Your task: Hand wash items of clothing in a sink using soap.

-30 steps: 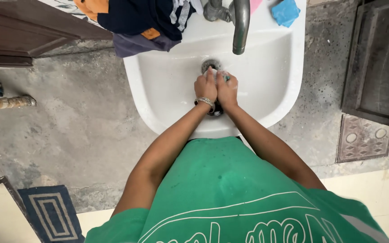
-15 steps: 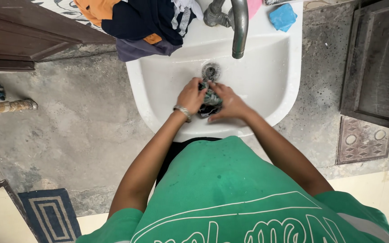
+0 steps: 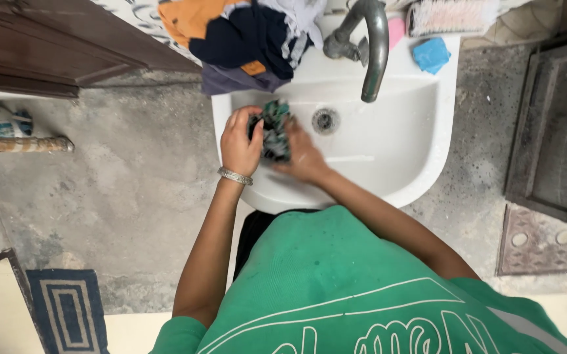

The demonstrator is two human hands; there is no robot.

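Nearest the camera, a green shirt [image 3: 362,282] with white lettering, filling the lower frame, both bare forearms reaching up from it toward a white sink [image 3: 421,177]. Left hand [image 3: 241,141], a silver bangle [image 3: 234,176] at the wrist just below it, clenched around the left side of a small dark cloth [image 3: 274,131] patterned in green and black. Right hand [image 3: 303,157] pressed against the right and lower side of the same cloth, fingers closed on it, so the cloth bunched between the two hands over the left part of the basin, above the white bottom and just left of the drain [image 3: 325,120]. Beyond the hands and to their right, a curved metal faucet [image 3: 375,52], its spout hanging over the basin past the drain. Directly beyond the hands, on the sink's back rim, a heap of clothes [image 3: 251,39] in navy, orange and white, spilling over the left corner. Farther right along the rim, a pink piece of soap [image 3: 396,31] just beside the faucet base, a blue sponge [image 3: 431,54] near it, and a scrub brush [image 3: 450,16] with pale bristles at the far edge. Left of the hands, bare concrete floor [image 3: 119,190]; well below and left, a blue striped mat [image 3: 67,311]. Far right of the hands, a dark metal frame [image 3: 552,144].
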